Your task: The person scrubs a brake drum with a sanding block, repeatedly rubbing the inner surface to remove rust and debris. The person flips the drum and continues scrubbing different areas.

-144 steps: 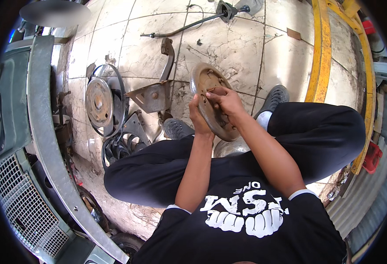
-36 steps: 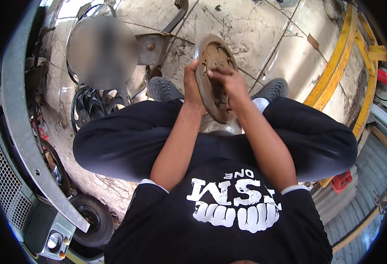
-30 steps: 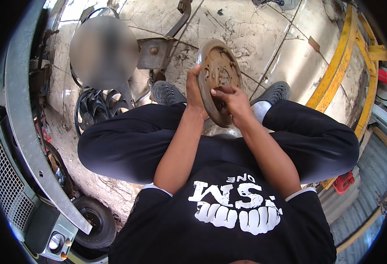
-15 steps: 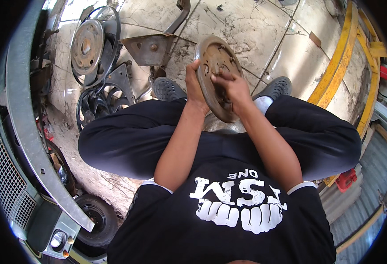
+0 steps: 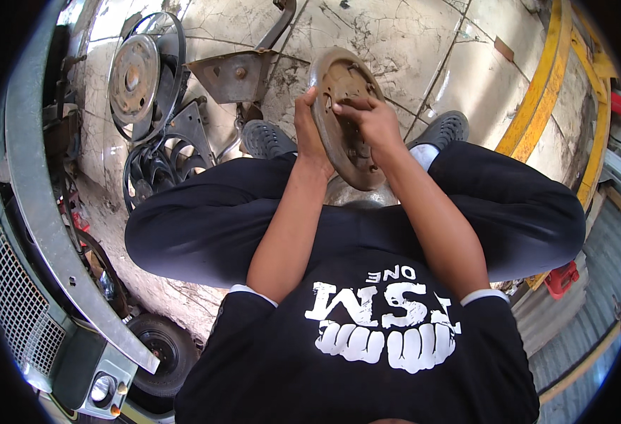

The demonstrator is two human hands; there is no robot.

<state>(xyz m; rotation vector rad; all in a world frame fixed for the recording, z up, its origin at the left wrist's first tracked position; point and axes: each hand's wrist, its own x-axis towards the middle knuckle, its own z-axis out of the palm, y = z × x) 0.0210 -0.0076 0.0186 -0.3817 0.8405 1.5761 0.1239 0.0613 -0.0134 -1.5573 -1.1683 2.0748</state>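
Note:
In front of my lap a rusty round metal disc (image 5: 344, 159) is held up, tilted nearly on edge. It has a thick rim and several holes and fittings on its face. My left hand (image 5: 310, 131) grips its left rim, thumb toward the top edge and the other fingers behind it. My right hand (image 5: 377, 128) is at the disc's face, fingers bent and pressed together near the middle. Whatever those fingers pinch is too small or hidden to name. Below the disc, between my legs, shows a dull silver rounded metal piece (image 5: 360, 196).
At far left a second round metal disc (image 5: 133, 79) leans by a black fan shroud (image 5: 181, 53) and a fan (image 5: 148, 166). A metal bracket (image 5: 229, 74) lies beyond my left foot. A yellow frame (image 5: 536, 92) stands right; a vehicle bumper (image 5: 35, 169) and tyre (image 5: 162, 353) are left.
The disc and both hands have shifted slightly left and upward in the view. My right hand's fingers have moved a little across the disc's face.

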